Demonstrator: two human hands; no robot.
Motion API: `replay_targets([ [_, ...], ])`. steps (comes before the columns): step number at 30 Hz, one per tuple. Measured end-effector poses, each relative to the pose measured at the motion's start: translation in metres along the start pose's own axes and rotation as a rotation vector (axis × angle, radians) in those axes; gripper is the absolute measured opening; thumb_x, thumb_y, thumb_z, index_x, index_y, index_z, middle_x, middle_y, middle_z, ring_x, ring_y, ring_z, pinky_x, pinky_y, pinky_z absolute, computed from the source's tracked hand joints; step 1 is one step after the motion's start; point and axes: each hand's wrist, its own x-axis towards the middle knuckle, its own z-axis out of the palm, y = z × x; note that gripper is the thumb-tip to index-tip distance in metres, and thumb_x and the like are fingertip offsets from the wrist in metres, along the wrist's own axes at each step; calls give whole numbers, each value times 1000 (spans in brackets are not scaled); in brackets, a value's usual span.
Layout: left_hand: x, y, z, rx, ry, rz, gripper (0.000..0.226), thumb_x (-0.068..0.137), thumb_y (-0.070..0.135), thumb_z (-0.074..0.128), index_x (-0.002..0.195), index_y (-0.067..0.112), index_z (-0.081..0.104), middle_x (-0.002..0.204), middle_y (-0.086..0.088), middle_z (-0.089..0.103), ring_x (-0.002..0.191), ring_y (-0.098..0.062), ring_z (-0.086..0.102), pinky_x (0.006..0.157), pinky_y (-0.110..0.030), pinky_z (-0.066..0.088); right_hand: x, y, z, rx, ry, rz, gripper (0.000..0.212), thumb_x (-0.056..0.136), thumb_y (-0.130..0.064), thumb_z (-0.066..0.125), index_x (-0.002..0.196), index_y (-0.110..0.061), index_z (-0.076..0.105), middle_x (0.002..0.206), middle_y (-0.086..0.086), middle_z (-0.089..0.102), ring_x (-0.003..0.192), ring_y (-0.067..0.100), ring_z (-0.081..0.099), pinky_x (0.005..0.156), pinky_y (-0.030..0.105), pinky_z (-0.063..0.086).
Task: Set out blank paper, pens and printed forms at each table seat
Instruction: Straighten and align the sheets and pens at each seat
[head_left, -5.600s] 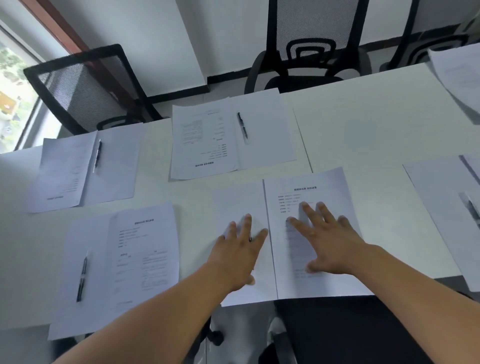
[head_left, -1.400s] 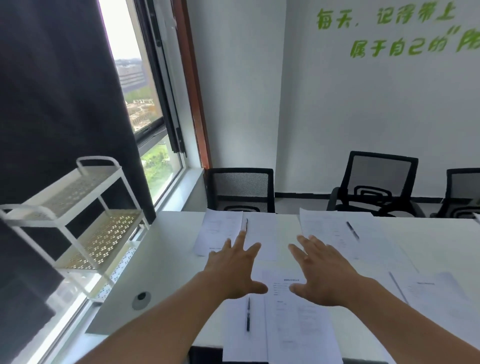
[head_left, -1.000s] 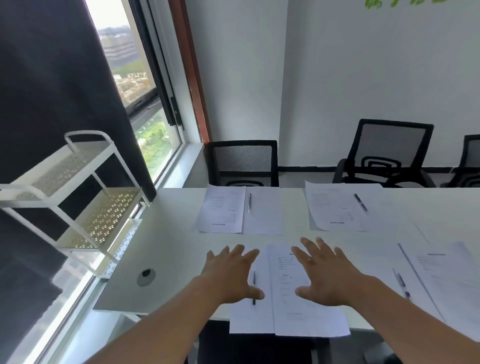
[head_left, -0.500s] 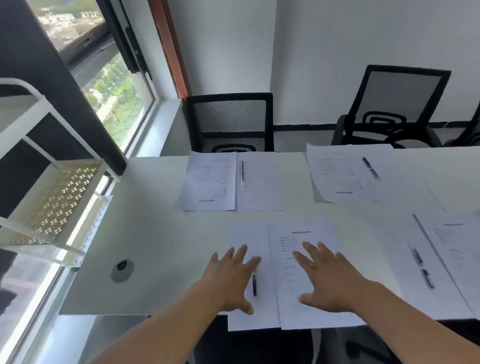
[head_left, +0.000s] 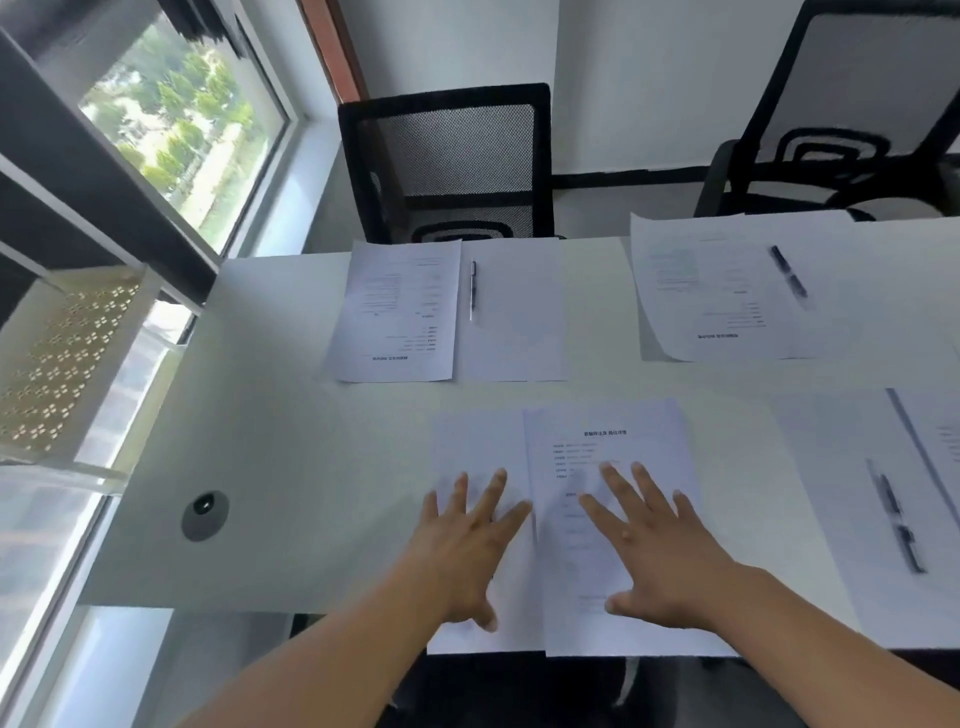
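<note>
Printed form low in centre frame, edge to edge with blank sheet on its left, both overhanging near edge of table. Right hand spread flat on form, left hand spread flat on blank sheet, gripping nothing; probably squaring the pair. Pen here hidden, likely under left hand. Far pen laid on blank paper, ready to grab.

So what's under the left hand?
The left hand lies flat on a blank sheet, beside the printed form under the right hand. Anything beneath the palm, such as a pen, is hidden.
</note>
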Motion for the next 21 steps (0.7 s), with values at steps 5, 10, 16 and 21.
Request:
replay_targets([
  [5, 11, 7, 6, 14, 1, -21, 142, 79, 64, 88, 170, 36, -17, 177, -1, -35, 163, -51, -22, 130, -72, 10, 10, 4, 9, 0, 13, -20, 122, 91, -76, 62, 165, -39, -28, 162, 5, -54, 151, 38, -47, 130, 64, -10],
  [10, 18, 7, 11, -9, -3, -40, 143, 81, 62, 88, 170, 34, -20, 177, -1, -35, 164, -52, -20, 130, -70, 12, 21, 7, 14, 4, 14, -26, 122, 91, -76, 61, 163, -42, -31, 161, 3, -55, 150, 38, -49, 129, 66, -11],
  [16, 21, 9, 14, -29, -16, -49, 142, 86, 53, 88, 170, 30, -24, 175, -2, -39, 163, -51, -23, 133, -66, 12, 26, 9, 19, -10, -15, -31, 121, 91, -76, 60, 162, -43, -33, 162, 4, -54, 152, 38, -45, 129, 68, -5],
  [21, 23, 3, 14, -52, -5, -37, 143, 86, 52, 89, 170, 30, -24, 175, -1, -39, 163, -50, -23, 135, -62, 13, 31, 9, 15, -3, -17, -22, 122, 91, -75, 62, 161, -45, -33, 162, 3, -55, 153, 37, -45, 129, 68, -5],
])
